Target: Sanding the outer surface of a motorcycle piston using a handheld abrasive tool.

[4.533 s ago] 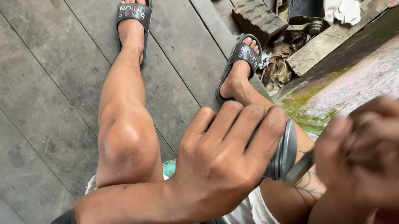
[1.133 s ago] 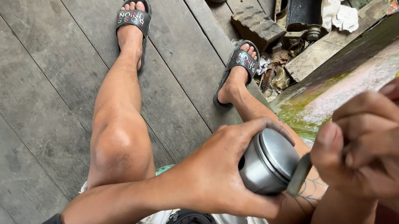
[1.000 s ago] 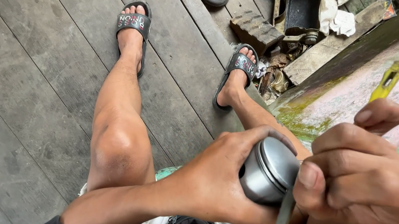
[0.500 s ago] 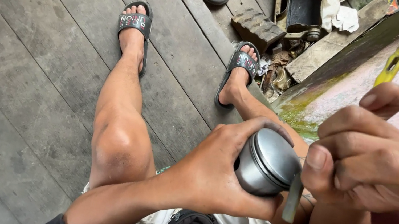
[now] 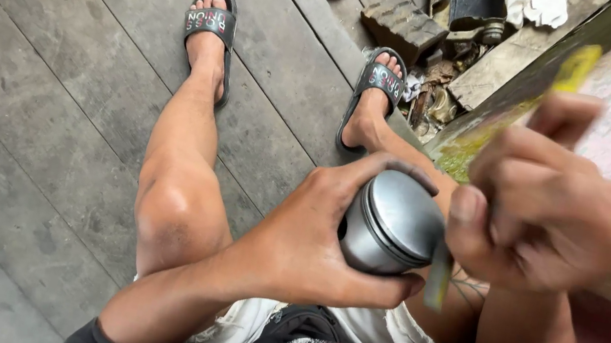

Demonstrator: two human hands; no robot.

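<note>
Firmly gripped a grey metal piston (image 5: 393, 223) in the left hand (image 5: 319, 236), above the lap. Clenched the right hand (image 5: 554, 217) on a thin flat tool (image 5: 439, 272), blurred, touching the piston's rim. Rested sandalled feet on the plank floor (image 5: 43, 111).

No packages, labels, signs or screens show anywhere in this view.
</note>
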